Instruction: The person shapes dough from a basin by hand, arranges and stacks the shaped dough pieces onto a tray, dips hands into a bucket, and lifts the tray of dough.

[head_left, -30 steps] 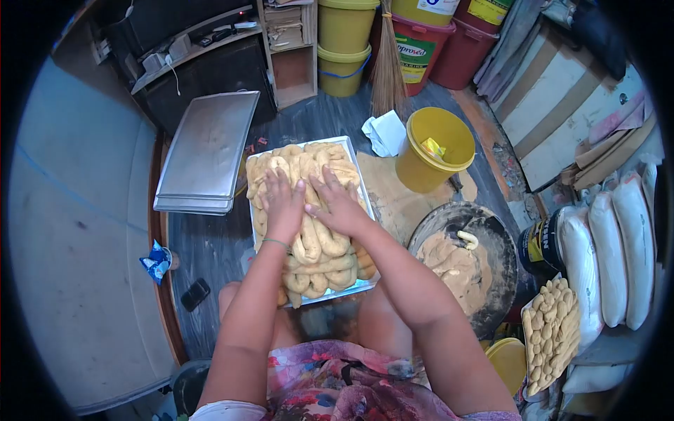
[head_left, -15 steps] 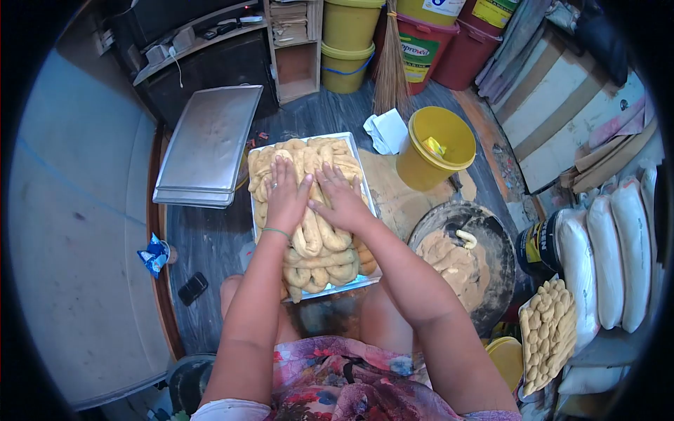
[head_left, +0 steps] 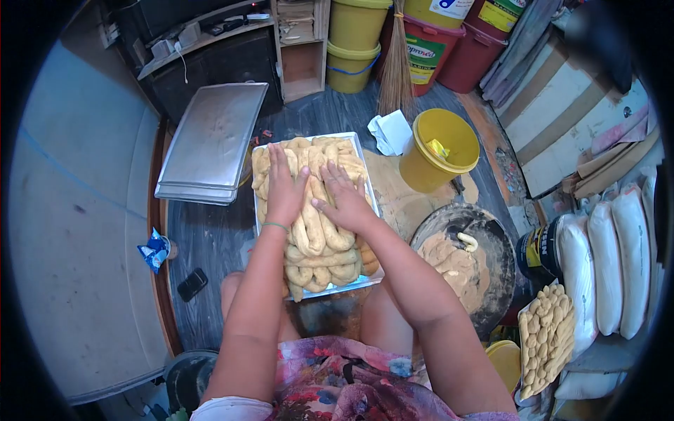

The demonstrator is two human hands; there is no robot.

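A metal tray (head_left: 370,189) piled with thick strands of dough (head_left: 309,231) stands in front of my knees. My left hand (head_left: 286,193) lies on the upper left of the pile, fingers stretched forward. On the right side of the same strands rests my right hand (head_left: 344,200), its fingers spread and its thumb toward the middle. Between the two hands, long folded strands run toward me and end in rounded loops. Both palms face down, so their contact with the dough is partly hidden.
Right of the tray stands a round dark basin (head_left: 502,256) holding brown powder and a pale dough piece. A yellow bucket (head_left: 439,151) is behind it. Stacked metal trays (head_left: 210,140) lean at the left. Another dough tray (head_left: 546,340) sits at the lower right.
My hands have moved slightly apart, the left one outward to the left and the right one to the right. More of the strands between them shows.
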